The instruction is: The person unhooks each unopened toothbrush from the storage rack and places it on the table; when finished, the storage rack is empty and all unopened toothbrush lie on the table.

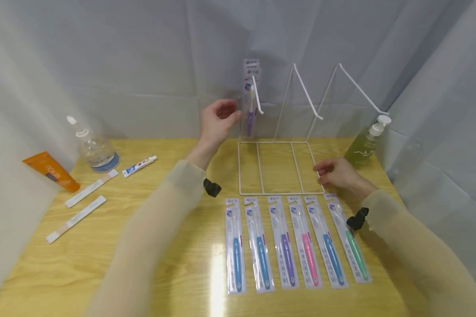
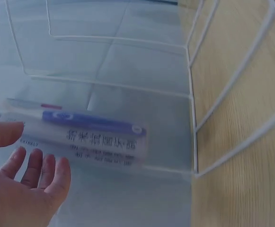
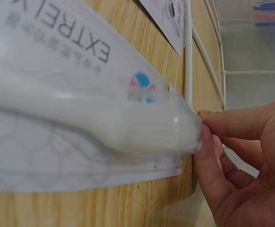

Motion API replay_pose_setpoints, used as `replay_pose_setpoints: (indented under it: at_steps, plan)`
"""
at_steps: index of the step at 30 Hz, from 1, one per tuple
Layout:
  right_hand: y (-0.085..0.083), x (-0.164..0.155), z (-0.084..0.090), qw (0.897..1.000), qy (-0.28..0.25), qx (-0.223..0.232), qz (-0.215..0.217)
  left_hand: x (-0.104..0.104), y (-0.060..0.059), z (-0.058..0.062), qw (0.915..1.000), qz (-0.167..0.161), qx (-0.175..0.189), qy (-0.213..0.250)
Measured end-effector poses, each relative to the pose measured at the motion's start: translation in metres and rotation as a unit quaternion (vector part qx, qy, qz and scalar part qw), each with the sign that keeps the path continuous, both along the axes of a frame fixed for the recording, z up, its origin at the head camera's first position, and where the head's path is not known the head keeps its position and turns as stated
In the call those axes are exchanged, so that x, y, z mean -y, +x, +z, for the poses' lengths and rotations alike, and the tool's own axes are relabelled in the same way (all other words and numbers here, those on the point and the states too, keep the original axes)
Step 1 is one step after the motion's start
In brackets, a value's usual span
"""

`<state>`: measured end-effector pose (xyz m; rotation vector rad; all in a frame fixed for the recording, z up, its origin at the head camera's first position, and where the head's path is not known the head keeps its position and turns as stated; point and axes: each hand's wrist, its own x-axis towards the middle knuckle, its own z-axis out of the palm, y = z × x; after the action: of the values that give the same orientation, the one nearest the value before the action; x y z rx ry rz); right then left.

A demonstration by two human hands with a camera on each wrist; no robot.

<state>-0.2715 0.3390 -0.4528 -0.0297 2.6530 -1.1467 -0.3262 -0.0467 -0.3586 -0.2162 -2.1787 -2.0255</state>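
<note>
A white wire display rack stands on the table, three prongs jutting out from its back. From its left prong hang several packaged toothbrushes, the front one purple. My left hand is just left of these packs, fingers loosely curved with nothing gripped; in the left wrist view the thumb overlaps the pack, and contact is unclear. My right hand pinches the rack's base wire on the right side. Closest to it lies a green packaged toothbrush, its head end large in the right wrist view.
In front of the rack, more packaged toothbrushes lie in a row, including a pink one. A green pump bottle stands at right. Leftward are a clear pump bottle, an orange tube, a small toothpaste tube and two paper-wrapped strips.
</note>
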Motion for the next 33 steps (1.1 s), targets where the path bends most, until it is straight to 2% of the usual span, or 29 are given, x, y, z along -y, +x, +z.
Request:
replay_pose_setpoints:
  at_steps: [6, 12, 15, 21, 26, 29, 33]
  plan:
    - [-0.002, -0.001, -0.003, 1.000, -0.003, -0.002, 0.003, -0.019, -0.010, 0.003, 0.9998, 0.014, 0.000, -0.015]
    - [-0.003, 0.000, -0.001, 1.000, -0.008, 0.002, 0.005, -0.029, -0.010, 0.008, 0.9985, 0.016, 0.003, -0.052]
    - [-0.003, 0.000, -0.001, 1.000, -0.008, 0.007, 0.002, -0.034, -0.008, 0.011, 0.9980, 0.007, -0.002, -0.063]
    - [-0.003, -0.002, -0.002, 1.000, -0.008, 0.009, 0.003, -0.041, 0.003, 0.017, 0.9958, -0.044, -0.012, -0.079]
    - [-0.005, -0.003, -0.003, 1.000, -0.003, 0.012, 0.003, -0.039, 0.018, 0.011, 0.9897, -0.089, -0.024, -0.110]
    - [-0.006, -0.003, -0.003, 1.000, -0.005, 0.015, 0.001, -0.032, 0.029, 0.003, 0.9856, -0.124, -0.007, -0.115]
    - [-0.007, -0.004, -0.003, 1.000, -0.011, 0.018, 0.001, -0.014, 0.044, -0.015, 0.9799, -0.164, 0.049, -0.102]
